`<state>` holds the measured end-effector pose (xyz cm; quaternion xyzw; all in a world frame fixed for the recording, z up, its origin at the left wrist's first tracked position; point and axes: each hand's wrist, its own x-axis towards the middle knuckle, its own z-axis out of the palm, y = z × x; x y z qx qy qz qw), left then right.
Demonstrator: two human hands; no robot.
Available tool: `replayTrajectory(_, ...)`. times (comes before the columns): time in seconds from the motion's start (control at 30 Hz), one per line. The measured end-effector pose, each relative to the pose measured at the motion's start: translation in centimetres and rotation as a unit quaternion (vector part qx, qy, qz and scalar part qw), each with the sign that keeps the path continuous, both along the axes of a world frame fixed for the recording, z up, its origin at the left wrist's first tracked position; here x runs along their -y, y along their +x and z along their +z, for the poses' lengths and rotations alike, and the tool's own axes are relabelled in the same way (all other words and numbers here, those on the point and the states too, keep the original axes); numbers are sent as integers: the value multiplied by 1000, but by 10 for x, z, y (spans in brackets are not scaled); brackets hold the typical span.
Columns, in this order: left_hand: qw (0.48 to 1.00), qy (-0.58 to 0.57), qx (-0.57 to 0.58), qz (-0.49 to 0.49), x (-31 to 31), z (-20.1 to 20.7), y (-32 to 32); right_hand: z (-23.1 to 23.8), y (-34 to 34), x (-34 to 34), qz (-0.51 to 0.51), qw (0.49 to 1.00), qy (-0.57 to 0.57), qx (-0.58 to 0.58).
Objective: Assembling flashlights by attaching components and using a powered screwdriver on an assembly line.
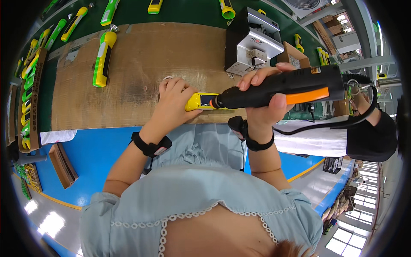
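My left hand point(172, 99) is closed round the head end of a yellow flashlight point(194, 103) and holds it down on a cardboard sheet. The flashlight lies flat, with a dark panel facing up. In my right hand point(266, 96) is a black electric screwdriver point(295, 85) with an orange lever, held nearly level. Its orange-tipped nose is over the dark panel; whether it touches cannot be told. Part of the flashlight is hidden behind the screwdriver. Farther left on the cardboard point(141, 55) lies a second flashlight point(102, 60), yellow and green.
A boxy screw feeder point(254, 43) stands at the back right, beside a small box of screws point(295, 55). The screwdriver's black cable point(355, 122) loops rightward. A long carton point(36, 98) of flashlights stands at the left edge. At right, another person's arm point(368, 107) reaches in.
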<state>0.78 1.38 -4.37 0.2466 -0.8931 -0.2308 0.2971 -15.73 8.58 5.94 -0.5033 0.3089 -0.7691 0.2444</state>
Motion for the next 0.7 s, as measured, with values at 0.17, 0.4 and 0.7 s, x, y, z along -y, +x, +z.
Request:
replayTrajectory(0.17, 1000, 12, -12, 8, 1, -6, 0, -8, 15, 2, 20, 1000, 1, -12)
replayTrajectory(0.4, 999, 15, -29, 4, 3, -9, -3, -28, 14, 6, 9, 999, 6, -41)
replayTrajectory(0.7, 999, 14, -28, 12, 2, -9, -3, -34, 29, 9, 4, 994, 15, -105)
